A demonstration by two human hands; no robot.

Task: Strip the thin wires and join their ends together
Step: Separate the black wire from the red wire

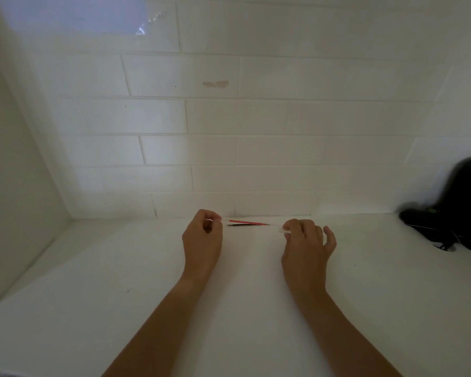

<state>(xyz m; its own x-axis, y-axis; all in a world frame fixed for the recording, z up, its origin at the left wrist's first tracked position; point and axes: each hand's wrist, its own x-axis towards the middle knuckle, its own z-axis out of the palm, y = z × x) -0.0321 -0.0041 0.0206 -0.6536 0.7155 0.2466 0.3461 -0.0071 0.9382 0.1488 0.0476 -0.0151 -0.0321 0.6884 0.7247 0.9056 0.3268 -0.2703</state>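
A red wire (248, 222) and a black wire (242, 225) lie at the white counter's (147, 268) back edge, below white brick-patterned tiles (229, 118); a black bag (457, 208) fills the right corner.

Two wires (248, 223) lie side by side on the counter (120, 268), close to the back wall (229, 118). Left hand (201, 238) just L of them, right hand (305, 246) just R. Bag (457, 208) far R, against wall.
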